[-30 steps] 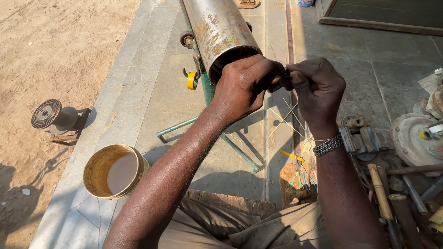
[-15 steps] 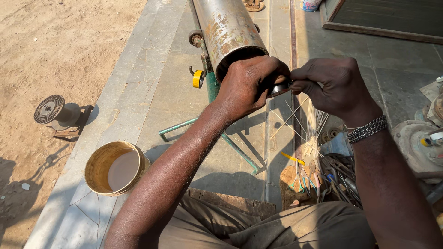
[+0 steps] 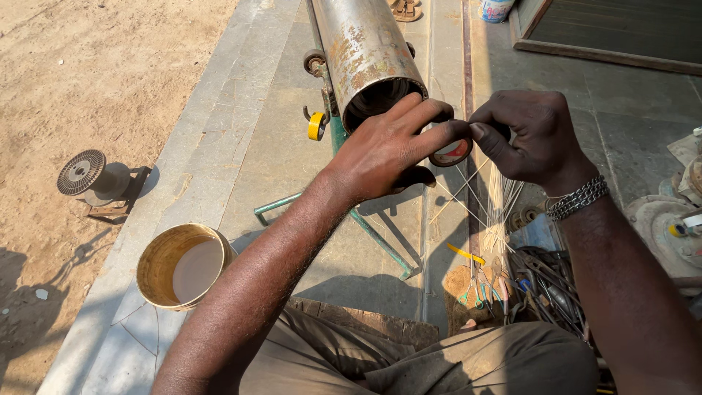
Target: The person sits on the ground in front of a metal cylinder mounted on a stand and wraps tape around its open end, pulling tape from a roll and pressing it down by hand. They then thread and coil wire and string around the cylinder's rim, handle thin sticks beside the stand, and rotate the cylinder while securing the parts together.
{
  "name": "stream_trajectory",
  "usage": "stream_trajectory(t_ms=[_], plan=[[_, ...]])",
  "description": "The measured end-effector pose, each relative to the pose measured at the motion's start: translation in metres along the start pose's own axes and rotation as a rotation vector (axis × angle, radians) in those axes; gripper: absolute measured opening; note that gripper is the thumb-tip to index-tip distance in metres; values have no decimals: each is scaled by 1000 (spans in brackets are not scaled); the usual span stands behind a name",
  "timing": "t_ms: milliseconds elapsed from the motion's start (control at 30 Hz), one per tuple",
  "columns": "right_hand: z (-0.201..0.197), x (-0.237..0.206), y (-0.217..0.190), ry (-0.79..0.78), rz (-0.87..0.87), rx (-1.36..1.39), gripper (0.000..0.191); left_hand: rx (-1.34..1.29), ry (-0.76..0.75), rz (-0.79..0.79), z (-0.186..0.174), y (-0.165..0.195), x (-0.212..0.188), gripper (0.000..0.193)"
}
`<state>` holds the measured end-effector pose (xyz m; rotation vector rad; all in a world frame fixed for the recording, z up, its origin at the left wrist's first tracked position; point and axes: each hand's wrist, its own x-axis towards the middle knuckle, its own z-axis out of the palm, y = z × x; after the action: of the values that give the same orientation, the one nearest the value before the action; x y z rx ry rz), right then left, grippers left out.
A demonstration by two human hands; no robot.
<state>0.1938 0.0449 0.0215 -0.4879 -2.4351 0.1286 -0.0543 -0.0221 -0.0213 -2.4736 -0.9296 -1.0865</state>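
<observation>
My left hand grips a small roll of tape between thumb and fingers, right in front of the open end of a rusty metal cylinder. My right hand, with a metal chain bracelet on its wrist, pinches at the tape's edge and touches a bundle of thin pale wires that hang down from the hands. The cylinder rests on a green metal stand.
A yellow bucket with cloudy liquid stands at lower left on the stone paving. A wire spool sits on the sandy ground. Pliers and loose tools lie by my right knee. A yellow tape roll hangs on the stand.
Both hands have shifted slightly right and apart; the tape roll now shows between them, and the right hand has drawn a little away from the left.
</observation>
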Motion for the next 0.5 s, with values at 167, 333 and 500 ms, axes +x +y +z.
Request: stream_trajectory(t_ms=[167,333,500], plan=[[8,0,4,-3,24,110,16,150,-2,6,8,1,-8,46],[18,-6,3,4,10,181,11,-3,66,9,-6,2,-12,56],[23,-5,0,90,-118,78,8,33,203,-137,-19,15,-6,49]])
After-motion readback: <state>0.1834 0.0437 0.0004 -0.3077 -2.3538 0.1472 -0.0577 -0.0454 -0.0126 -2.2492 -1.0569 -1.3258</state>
